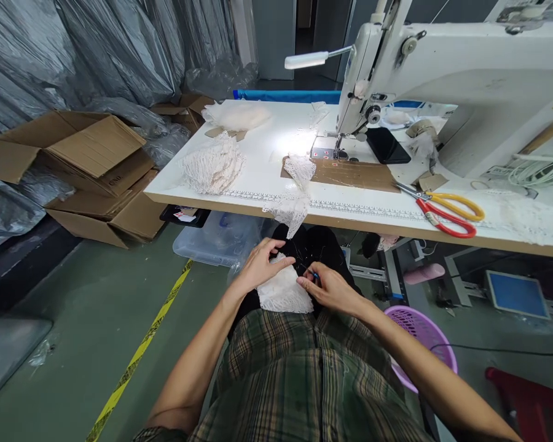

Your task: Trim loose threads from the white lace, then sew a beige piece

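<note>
A piece of white lace fabric lies across my lap on dark trousers. My left hand rests over its upper left edge, thumb and fingers apart. My right hand is closed around a small blue-handled tool at the fabric's right side. Most of that tool is hidden by the fingers, so its exact kind does not show. Loose threads lie on the trousers just above. A lace strip hangs over the table edge in front of my hands.
On the white table stand a sewing machine, a lace pile, pale fabric, a phone and red-and-yellow scissors. Cardboard boxes sit left; a purple basket is on the right floor.
</note>
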Available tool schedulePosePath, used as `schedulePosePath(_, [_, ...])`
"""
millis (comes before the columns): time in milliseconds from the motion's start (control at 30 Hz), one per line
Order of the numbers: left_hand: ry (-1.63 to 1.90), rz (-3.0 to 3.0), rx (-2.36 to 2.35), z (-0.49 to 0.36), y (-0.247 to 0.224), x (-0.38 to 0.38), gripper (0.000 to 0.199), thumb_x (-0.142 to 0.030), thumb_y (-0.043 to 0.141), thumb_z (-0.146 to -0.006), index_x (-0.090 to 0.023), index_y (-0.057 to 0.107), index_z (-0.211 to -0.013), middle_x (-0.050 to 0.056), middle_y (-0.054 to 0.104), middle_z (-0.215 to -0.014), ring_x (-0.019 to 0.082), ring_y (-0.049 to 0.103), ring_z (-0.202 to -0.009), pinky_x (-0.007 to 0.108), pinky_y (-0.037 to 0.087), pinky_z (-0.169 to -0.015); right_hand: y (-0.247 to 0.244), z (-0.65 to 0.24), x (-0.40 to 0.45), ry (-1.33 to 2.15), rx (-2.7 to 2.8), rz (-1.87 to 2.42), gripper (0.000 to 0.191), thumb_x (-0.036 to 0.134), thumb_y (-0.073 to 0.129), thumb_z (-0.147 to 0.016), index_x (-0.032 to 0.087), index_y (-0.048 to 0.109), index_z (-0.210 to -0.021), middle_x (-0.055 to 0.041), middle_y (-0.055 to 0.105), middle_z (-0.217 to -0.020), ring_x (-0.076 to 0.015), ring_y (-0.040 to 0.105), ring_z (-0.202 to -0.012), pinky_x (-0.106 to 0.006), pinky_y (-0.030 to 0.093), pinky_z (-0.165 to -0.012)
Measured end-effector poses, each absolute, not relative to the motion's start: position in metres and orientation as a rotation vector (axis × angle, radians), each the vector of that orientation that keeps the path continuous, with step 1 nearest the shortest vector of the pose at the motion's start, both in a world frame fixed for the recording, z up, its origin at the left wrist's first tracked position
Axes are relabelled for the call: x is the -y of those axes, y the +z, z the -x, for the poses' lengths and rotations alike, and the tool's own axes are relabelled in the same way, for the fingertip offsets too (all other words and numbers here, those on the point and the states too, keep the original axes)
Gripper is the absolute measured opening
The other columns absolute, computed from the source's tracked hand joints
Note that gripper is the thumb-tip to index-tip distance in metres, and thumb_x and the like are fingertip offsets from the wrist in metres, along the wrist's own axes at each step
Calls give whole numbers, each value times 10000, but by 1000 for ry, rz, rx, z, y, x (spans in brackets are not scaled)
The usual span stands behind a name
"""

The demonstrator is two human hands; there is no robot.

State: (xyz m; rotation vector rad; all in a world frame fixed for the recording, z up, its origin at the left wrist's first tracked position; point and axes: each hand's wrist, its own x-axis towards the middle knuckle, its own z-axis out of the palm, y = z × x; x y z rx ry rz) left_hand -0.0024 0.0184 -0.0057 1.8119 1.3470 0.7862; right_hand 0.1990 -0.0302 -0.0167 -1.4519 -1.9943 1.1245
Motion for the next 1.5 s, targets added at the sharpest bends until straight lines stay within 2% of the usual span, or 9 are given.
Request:
schedulePosePath(233, [994,-2273,-1398,-25,11,-21,257,-328,505,-906,-173,604,-725,32,604,-698,155,553,-667,280,381,-643,20,-200,11,845,1826,1348,285,451,472,-896,201,485,-758,32,481,-624,-110,406,-527,-240,331,-522])
schedulePosePath(367, [874,-2694,-1057,-34,6,8,214,-218,475,-901,-164,610,-744,57,618,-715,176,568,-690,312,364,-631,21,-191,8,659,1707,1455,301,497,558,-831,199,519,-850,1,581,-703,-130,496,-556,-253,372,-557])
schedulePosePath(500, [832,-2774,-904,-30,4,33,237,-228,505,-896,-177,590,-681,42,583,-654,170,551,-635,331,371,-623,16,-188,12,570,1708,1551,223,426,532,-839,205,555,-828,13,547,-607,-139,470,-508,-263,339,-533])
schedulePosePath(600, [959,-2588,-949,-21,12,36,164,-333,602,-854,-177,637,-818,63,628,-786,193,585,-750,349,421,-715,18,-189,17,683,1754,1466,232,377,484,-866,198,561,-741,20,502,-558,-127,417,-496,-257,326,-520])
schedulePosePath(733, [1160,-1989,-1130,-10,20,24,624,-593,679,-709,-173,584,-1160,150,586,-1146,289,546,-1073,437,422,-923,22,-190,32,963,1854,1161,257,370,487,-892,173,627,-807,-11,600,-696,-141,494,-624,-247,391,-587])
schedulePosePath(833, [951,-1506,-882,-12,17,20,688,-703,564,-737,-156,606,-1151,154,613,-1145,286,580,-1051,420,451,-916,21,-189,46,1112,1901,1030,269,372,500,-905,164,666,-865,-23,637,-762,-140,512,-655,-245,409,-611])
schedulePosePath(1033, [927,-1075,-921,-18,4,25,333,-445,794,-651,-148,675,-744,79,682,-911,195,619,-848,292,484,-760,12,-201,50,1227,1745,1133,288,428,540,-892,159,642,-888,-17,621,-762,-129,504,-653,-234,394,-588])
schedulePosePath(1200, [862,-1100,-1095,-11,4,25,335,-411,795,-663,-142,692,-835,30,671,-718,134,587,-652,231,452,-607,2,-211,33,1276,1687,1228,546,519,231,-987,149,624,-898,-26,593,-747,-119,483,-612,-239,369,-557])
schedulePosePath(1500, [820,-1155,-1086,-7,14,28,325,-415,737,-729,-136,722,-897,68,724,-830,173,645,-770,241,490,-677,3,-189,15,1199,1937,1189,552,563,282,-966,159,578,-735,35,454,-567,-106,396,-542,-240,282,-537])
